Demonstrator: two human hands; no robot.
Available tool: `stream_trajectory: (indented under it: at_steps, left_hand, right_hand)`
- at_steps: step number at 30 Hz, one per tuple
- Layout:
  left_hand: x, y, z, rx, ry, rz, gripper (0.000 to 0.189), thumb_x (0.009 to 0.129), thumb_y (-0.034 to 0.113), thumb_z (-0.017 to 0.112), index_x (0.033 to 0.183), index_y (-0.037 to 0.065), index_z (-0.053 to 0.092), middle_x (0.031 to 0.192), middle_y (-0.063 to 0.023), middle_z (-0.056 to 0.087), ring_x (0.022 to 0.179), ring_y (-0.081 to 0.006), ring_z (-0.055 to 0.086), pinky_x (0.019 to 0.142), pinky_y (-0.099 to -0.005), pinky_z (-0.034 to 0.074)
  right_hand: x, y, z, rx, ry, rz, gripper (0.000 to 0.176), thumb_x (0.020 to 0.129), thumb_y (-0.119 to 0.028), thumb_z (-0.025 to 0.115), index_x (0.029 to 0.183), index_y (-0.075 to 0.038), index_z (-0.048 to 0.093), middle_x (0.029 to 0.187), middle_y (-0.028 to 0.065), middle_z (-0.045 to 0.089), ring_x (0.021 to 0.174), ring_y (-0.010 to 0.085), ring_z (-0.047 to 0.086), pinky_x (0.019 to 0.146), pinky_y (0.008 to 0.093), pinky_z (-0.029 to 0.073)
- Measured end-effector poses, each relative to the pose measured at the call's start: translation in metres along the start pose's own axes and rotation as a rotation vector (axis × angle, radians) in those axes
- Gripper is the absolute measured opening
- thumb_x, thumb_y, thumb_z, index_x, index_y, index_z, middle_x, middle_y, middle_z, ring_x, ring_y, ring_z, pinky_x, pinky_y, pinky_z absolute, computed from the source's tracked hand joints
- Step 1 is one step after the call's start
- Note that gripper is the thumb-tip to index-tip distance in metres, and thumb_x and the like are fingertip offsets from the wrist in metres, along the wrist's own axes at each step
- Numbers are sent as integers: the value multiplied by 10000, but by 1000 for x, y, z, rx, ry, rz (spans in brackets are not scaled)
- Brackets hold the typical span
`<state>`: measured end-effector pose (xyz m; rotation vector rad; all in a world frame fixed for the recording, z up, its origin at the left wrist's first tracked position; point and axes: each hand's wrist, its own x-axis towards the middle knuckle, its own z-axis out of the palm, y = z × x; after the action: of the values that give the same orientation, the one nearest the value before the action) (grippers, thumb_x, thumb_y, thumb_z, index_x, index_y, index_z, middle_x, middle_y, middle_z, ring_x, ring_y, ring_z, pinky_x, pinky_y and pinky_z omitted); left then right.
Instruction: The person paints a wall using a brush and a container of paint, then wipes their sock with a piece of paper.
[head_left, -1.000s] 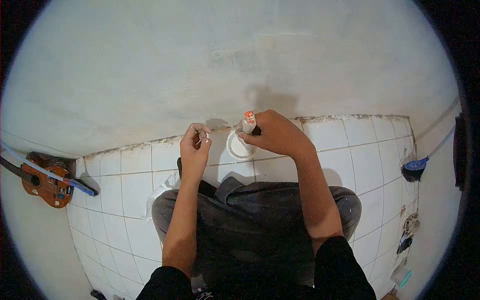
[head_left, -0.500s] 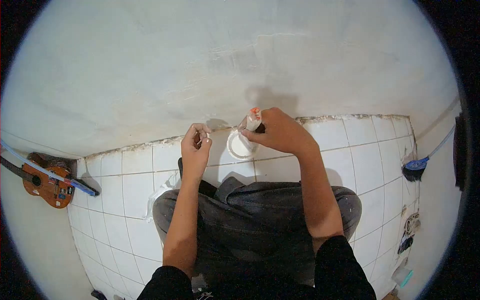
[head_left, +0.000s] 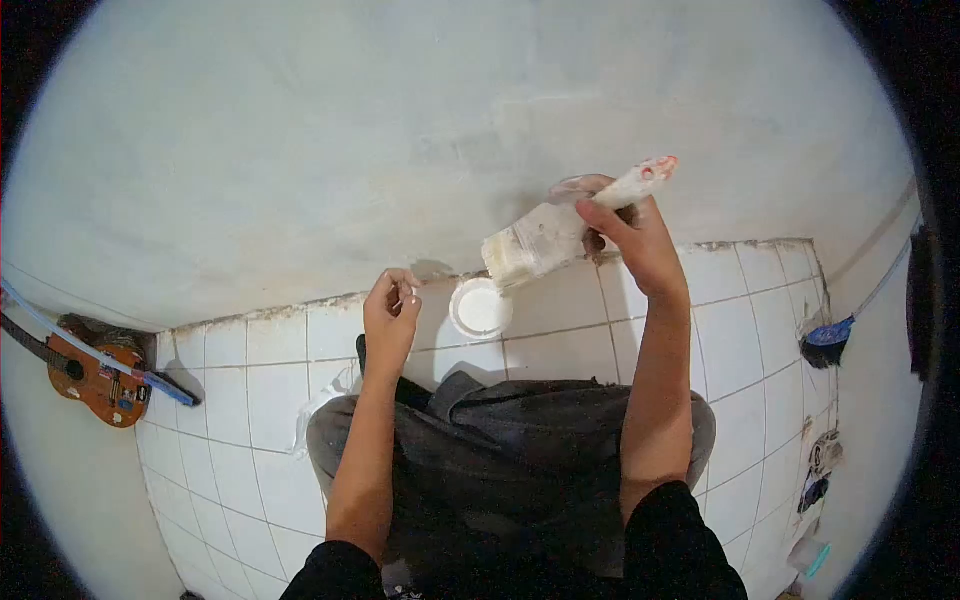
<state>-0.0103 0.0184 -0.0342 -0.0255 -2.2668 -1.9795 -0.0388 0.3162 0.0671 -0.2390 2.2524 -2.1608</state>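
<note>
Near a white tub (head_left: 455, 310), the right hand (head_left: 650, 252) is gripping a brush (head_left: 545, 243), apparently loaded and needing steady aim next; the left hand (head_left: 391, 318) is curling half-open, contents unclear.

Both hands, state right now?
Left hand: loosely curled; can't tell if it holds anything.
Right hand: closed, holding a broad, flat, white-smeared paintbrush.

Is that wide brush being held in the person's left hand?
No, the brush is in the right hand, while the left hand is apart from it, to its left.
</note>
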Motion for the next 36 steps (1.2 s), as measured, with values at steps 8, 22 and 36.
stream_trajectory:
  at_steps: [8, 22, 36]
  left_hand:
    - [1, -1, -1, 39, -22, 17, 178, 808, -67, 497, 924, 57, 551, 819, 47, 417, 764, -42, 406, 697, -199, 352]
    - [3, -14, -1, 42, -35, -16, 109, 880, -57, 497, 918, 36, 539, 867, 29, 476, 753, -43, 425, 667, -195, 356]
    - [-1, -10, 6, 81, -92, -14, 199, 808, -115, 470, 916, 40, 534, 873, 22, 469, 753, -47, 414, 687, -187, 353]
  right_hand:
    - [-3, 2, -24, 792, 144, -224, 440, 926, -320, 571, 1189, 32, 552, 1049, 134, 631, 924, 211, 645, 784, 327, 533]
    - [-46, -64, -108, 1095, 341, -814, 557, 814, -372, 527, 1238, -14, 561, 1054, 145, 590, 822, 244, 517, 685, 330, 419]
    - [-47, -53, -125, 181, 953, -759, 251, 939, -188, 564, 1044, 39, 593, 951, 147, 622, 756, 228, 628, 670, 322, 515]
